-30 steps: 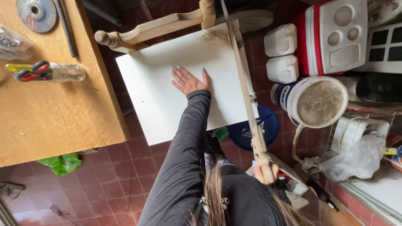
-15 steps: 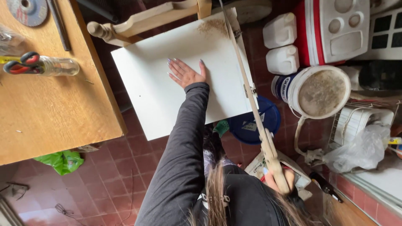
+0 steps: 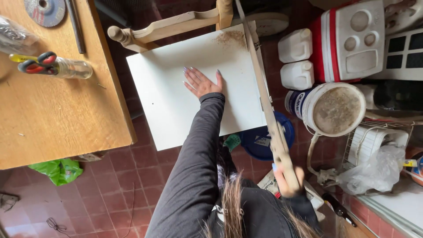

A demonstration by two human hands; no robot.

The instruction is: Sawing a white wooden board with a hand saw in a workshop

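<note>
Two hands are seen from above at a white board (image 3: 176,88) laid across a wooden chair back (image 3: 167,26). The left hand (image 3: 200,81) is pressed flat on the board, fingers spread. The right hand (image 3: 288,178) is closed around the handle of a long hand saw (image 3: 260,83), whose blade is set along the board's right edge. Sawdust (image 3: 230,39) is scattered near the far corner. A wooden table (image 3: 57,110) stands just beside the board.
</note>
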